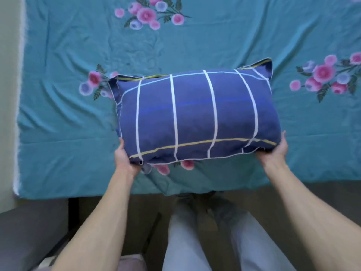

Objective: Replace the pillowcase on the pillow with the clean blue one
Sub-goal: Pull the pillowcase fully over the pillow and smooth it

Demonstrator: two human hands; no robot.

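Observation:
A pillow in a blue pillowcase [195, 116] with white and yellow-green grid lines lies across the middle of the bed, its near edge lifted slightly. My left hand [125, 157] grips the near left corner, thumb on the side and fingers tucked under. My right hand [273, 151] grips the near right corner the same way, fingers hidden beneath the fabric. No other pillowcase is in view.
The bed is covered by a teal sheet [64, 114] printed with pink and blue flowers; its near edge runs just in front of my legs. A pale wall borders the left side. A grey piece of furniture [25, 231] stands at the lower left.

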